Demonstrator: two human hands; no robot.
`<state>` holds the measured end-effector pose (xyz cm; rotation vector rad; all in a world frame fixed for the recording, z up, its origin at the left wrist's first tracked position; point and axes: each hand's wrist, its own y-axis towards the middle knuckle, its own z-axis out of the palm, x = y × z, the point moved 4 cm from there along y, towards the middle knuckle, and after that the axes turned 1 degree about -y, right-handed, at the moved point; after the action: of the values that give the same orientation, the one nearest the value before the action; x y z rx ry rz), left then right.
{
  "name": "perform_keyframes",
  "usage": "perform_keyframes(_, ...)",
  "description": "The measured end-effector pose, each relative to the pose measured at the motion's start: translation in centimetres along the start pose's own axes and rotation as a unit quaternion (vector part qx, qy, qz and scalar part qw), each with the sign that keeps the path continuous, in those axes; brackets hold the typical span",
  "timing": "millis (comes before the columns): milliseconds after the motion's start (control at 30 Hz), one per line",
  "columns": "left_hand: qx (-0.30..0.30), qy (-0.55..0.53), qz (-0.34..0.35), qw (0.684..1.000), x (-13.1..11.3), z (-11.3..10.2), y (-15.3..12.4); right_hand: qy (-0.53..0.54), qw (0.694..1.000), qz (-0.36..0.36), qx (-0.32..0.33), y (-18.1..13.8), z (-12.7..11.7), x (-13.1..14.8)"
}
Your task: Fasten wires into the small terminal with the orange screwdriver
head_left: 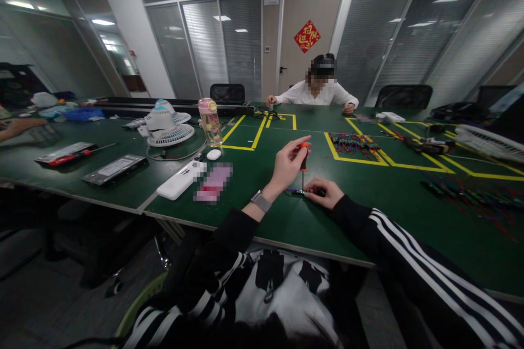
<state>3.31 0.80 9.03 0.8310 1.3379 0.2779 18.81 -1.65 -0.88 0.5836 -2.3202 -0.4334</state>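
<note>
My left hand (287,163) is closed around the orange and black handle of a screwdriver (303,159), which stands upright. Its shaft points down at a small circuit board (300,192) with thin coloured wires, lying on the green table. With thumb and fingers, my right hand (325,192) pinches the right end of that board. Whether the screwdriver's tip sits in a screw is too small to tell.
Wired boards lie in a yellow-taped box (355,144) and in a pile (470,193) at right. Left are a white power bank (181,180), a bottle (210,122), a fan (170,122) and a hard drive (115,168). A person (317,84) sits opposite.
</note>
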Motion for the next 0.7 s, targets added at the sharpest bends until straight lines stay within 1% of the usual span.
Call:
perform_keyframes(67,-0.017,0.044,0.021,0.999,-0.36,-0.28,-0.06,0.001,1.0,0.0,0.016,0.03,-0.17,0.48)
perform_keyframes(167,-0.019,0.074,0.035,0.996,-0.83,-0.48,-0.05,-0.001,1.0,0.003,0.018,0.02,-0.31,0.83)
perform_keyframes(267,-0.004,0.05,0.035,0.998,-0.89,-0.38,0.09,-0.003,1.0,0.006,0.011,-0.06,-0.19,0.74)
perform_keyframes(367,0.007,0.001,0.013,1.0,-0.52,-0.25,0.17,-0.004,1.0,0.009,0.002,-0.1,-0.07,0.5)
perform_keyframes(433,-0.004,0.009,0.012,1.0,-0.42,-0.34,0.12,-0.004,1.0,0.007,0.005,-0.07,-0.01,0.39)
perform_keyframes(567,-0.04,0.078,0.04,0.995,-0.81,-0.66,-0.01,-0.008,1.0,0.007,0.01,0.02,0.09,0.2)
perform_keyframes(633,-0.033,0.069,0.039,0.996,-0.88,-0.56,0.02,-0.01,1.0,0.009,0.002,0.03,0.14,0.1)
perform_keyframes(700,-0.013,0.035,0.023,0.999,-0.73,-0.35,0.09,-0.012,1.0,0.01,-0.002,0.0,0.22,0.04)
